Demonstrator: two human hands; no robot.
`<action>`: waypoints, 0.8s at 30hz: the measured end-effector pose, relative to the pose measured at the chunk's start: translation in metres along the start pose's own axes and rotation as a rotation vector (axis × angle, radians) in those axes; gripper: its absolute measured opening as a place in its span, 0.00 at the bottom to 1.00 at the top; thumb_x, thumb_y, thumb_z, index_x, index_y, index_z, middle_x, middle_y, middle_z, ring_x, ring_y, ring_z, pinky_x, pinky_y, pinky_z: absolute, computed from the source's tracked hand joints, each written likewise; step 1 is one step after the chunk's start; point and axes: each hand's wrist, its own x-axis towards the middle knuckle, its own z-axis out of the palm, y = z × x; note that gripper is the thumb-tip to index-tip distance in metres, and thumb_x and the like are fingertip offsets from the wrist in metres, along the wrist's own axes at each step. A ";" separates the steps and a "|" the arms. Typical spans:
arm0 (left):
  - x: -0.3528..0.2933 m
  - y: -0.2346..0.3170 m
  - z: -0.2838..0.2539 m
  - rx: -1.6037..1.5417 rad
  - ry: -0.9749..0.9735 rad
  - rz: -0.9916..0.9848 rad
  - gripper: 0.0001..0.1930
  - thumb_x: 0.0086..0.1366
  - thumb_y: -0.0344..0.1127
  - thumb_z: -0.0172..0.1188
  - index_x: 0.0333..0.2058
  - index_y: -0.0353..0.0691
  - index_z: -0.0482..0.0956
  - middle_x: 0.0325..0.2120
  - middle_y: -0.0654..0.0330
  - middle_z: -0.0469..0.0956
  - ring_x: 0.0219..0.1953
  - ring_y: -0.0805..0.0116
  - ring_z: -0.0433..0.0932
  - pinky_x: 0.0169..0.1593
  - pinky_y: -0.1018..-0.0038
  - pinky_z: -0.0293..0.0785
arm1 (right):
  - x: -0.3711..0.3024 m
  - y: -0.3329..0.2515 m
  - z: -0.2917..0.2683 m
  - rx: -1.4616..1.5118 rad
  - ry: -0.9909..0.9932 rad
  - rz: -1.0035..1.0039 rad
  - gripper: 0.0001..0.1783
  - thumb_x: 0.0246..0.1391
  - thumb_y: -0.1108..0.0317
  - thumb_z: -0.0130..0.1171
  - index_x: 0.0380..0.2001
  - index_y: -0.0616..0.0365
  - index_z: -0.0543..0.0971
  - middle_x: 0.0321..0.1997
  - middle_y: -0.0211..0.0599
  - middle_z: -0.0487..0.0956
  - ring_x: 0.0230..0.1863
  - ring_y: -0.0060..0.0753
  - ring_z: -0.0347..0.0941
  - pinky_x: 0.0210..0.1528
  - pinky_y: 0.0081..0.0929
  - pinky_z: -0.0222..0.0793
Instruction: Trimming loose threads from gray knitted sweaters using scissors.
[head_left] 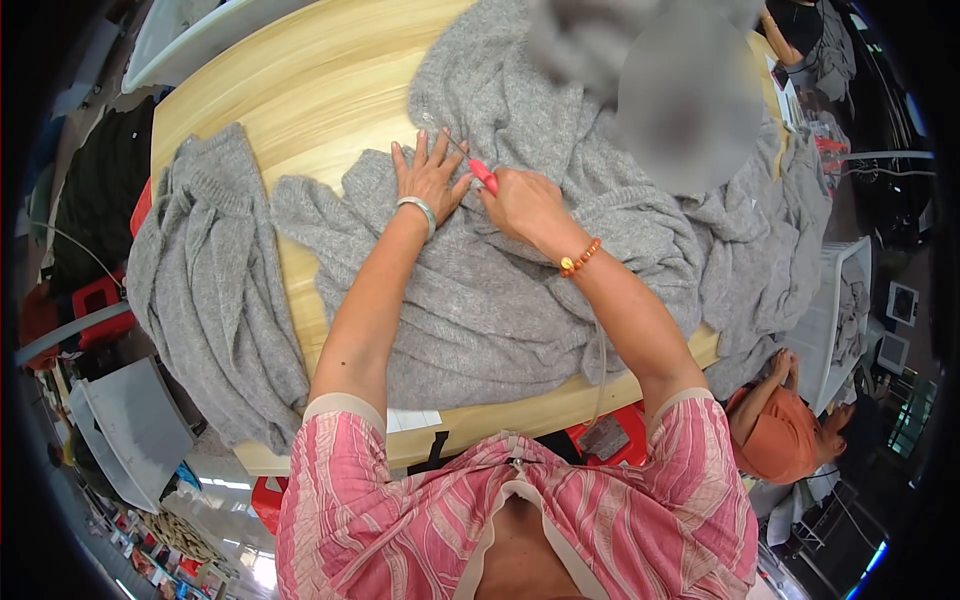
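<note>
A grey knitted garment (pixel 480 320) lies spread and wrinkled on the table under both hands. My left hand (pixel 428 182) rests flat on it, palm down, with the fingers spread. In my right hand (pixel 526 206) is a tool with a pinkish-red handle (pixel 482 175), gripped in closed fingers. Its thin metal shaft points up and left, toward the fingertips of my left hand; its tip is too small to make out. More grey knitwear (pixel 500 90) reaches beyond my hands to the far side.
Another grey knitted garment (pixel 205 290) hangs over the table's left edge. Pale wood tabletop (pixel 330 60) shows at the far left. At the right, grey knitwear (pixel 770 250) piles along the edge near a white bin (pixel 835 320). A person in orange (pixel 775 435) is beyond.
</note>
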 end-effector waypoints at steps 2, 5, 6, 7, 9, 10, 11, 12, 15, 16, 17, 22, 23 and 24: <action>-0.002 -0.002 0.000 0.016 -0.023 0.004 0.26 0.62 0.55 0.49 0.58 0.56 0.68 0.66 0.60 0.52 0.69 0.52 0.43 0.64 0.38 0.27 | 0.013 -0.007 0.000 -0.006 -0.029 0.000 0.21 0.53 0.53 0.54 0.35 0.62 0.78 0.34 0.56 0.79 0.40 0.57 0.76 0.43 0.46 0.71; -0.001 -0.001 -0.003 -0.008 -0.012 0.013 0.26 0.62 0.54 0.50 0.57 0.54 0.68 0.65 0.59 0.52 0.69 0.53 0.43 0.64 0.39 0.27 | 0.024 -0.005 0.004 0.006 -0.027 0.043 0.22 0.53 0.51 0.54 0.35 0.62 0.78 0.36 0.57 0.79 0.42 0.57 0.75 0.45 0.46 0.70; -0.002 -0.004 -0.004 -0.006 -0.013 0.011 0.26 0.62 0.54 0.50 0.57 0.54 0.68 0.65 0.59 0.52 0.69 0.53 0.43 0.64 0.39 0.27 | 0.022 -0.008 0.003 0.007 -0.028 0.041 0.22 0.53 0.51 0.54 0.35 0.62 0.78 0.36 0.57 0.79 0.42 0.57 0.75 0.45 0.46 0.70; -0.003 -0.006 -0.004 -0.008 -0.008 0.020 0.26 0.62 0.54 0.50 0.57 0.55 0.68 0.65 0.59 0.53 0.69 0.53 0.43 0.64 0.39 0.27 | 0.018 -0.010 0.001 0.014 -0.054 0.037 0.21 0.53 0.52 0.54 0.35 0.62 0.78 0.37 0.57 0.79 0.42 0.57 0.75 0.46 0.46 0.70; -0.003 -0.008 -0.003 -0.011 -0.003 0.029 0.27 0.61 0.54 0.50 0.58 0.55 0.68 0.65 0.59 0.53 0.69 0.53 0.43 0.64 0.39 0.27 | 0.007 -0.010 0.000 0.021 -0.079 0.035 0.21 0.53 0.52 0.54 0.35 0.62 0.78 0.37 0.57 0.79 0.43 0.57 0.75 0.47 0.46 0.69; -0.004 -0.009 -0.001 -0.008 0.001 0.031 0.27 0.61 0.54 0.50 0.58 0.55 0.68 0.65 0.59 0.53 0.69 0.54 0.43 0.64 0.39 0.27 | 0.000 -0.009 0.001 0.012 -0.102 0.035 0.21 0.53 0.52 0.54 0.35 0.62 0.78 0.37 0.57 0.79 0.43 0.57 0.75 0.47 0.46 0.69; -0.005 -0.010 0.000 -0.004 0.005 0.033 0.27 0.61 0.54 0.50 0.58 0.55 0.67 0.65 0.59 0.53 0.69 0.54 0.43 0.64 0.39 0.27 | -0.002 -0.009 0.002 0.003 -0.125 0.035 0.21 0.52 0.53 0.54 0.35 0.62 0.78 0.37 0.57 0.79 0.43 0.58 0.75 0.47 0.46 0.69; -0.004 -0.009 0.000 -0.006 0.005 0.037 0.27 0.61 0.54 0.50 0.58 0.55 0.67 0.65 0.59 0.53 0.69 0.54 0.43 0.64 0.39 0.27 | -0.001 -0.008 0.002 0.002 -0.124 0.039 0.21 0.52 0.53 0.54 0.35 0.62 0.78 0.37 0.57 0.79 0.43 0.58 0.75 0.47 0.46 0.69; -0.002 -0.008 -0.001 -0.016 0.002 0.039 0.27 0.61 0.54 0.50 0.58 0.56 0.67 0.65 0.60 0.54 0.69 0.55 0.44 0.64 0.39 0.28 | 0.011 -0.006 0.002 0.021 -0.093 0.059 0.21 0.52 0.53 0.55 0.35 0.62 0.78 0.37 0.57 0.79 0.43 0.57 0.75 0.46 0.46 0.69; -0.001 -0.008 -0.002 -0.015 -0.013 0.032 0.27 0.61 0.54 0.50 0.58 0.56 0.67 0.65 0.60 0.54 0.69 0.55 0.44 0.64 0.39 0.28 | 0.023 -0.005 0.003 0.024 -0.071 0.057 0.21 0.52 0.53 0.55 0.35 0.62 0.78 0.37 0.57 0.79 0.43 0.56 0.75 0.46 0.45 0.69; 0.001 -0.007 -0.002 -0.015 -0.029 0.025 0.27 0.61 0.54 0.50 0.58 0.56 0.67 0.65 0.60 0.54 0.69 0.55 0.44 0.64 0.39 0.28 | 0.031 -0.004 0.004 0.026 -0.049 0.056 0.21 0.52 0.53 0.55 0.35 0.62 0.78 0.37 0.57 0.79 0.43 0.56 0.75 0.46 0.45 0.70; 0.003 -0.011 -0.002 -0.020 -0.022 0.009 0.26 0.61 0.54 0.51 0.57 0.56 0.69 0.65 0.60 0.54 0.69 0.55 0.44 0.64 0.40 0.29 | 0.033 -0.013 0.001 -0.010 -0.111 0.046 0.21 0.53 0.53 0.54 0.35 0.63 0.78 0.38 0.57 0.79 0.44 0.55 0.75 0.46 0.45 0.70; 0.004 -0.011 -0.002 -0.010 -0.032 0.016 0.25 0.61 0.54 0.51 0.56 0.56 0.69 0.65 0.60 0.54 0.68 0.55 0.44 0.64 0.40 0.29 | 0.031 -0.010 0.002 -0.005 -0.134 0.042 0.21 0.53 0.53 0.54 0.36 0.63 0.78 0.38 0.57 0.79 0.44 0.56 0.75 0.46 0.45 0.69; 0.003 -0.012 -0.001 -0.009 -0.034 0.016 0.25 0.61 0.54 0.51 0.56 0.56 0.69 0.65 0.60 0.54 0.68 0.55 0.44 0.64 0.40 0.29 | 0.029 -0.008 0.003 -0.003 -0.136 0.043 0.21 0.53 0.53 0.54 0.36 0.63 0.78 0.38 0.57 0.79 0.44 0.56 0.75 0.46 0.45 0.69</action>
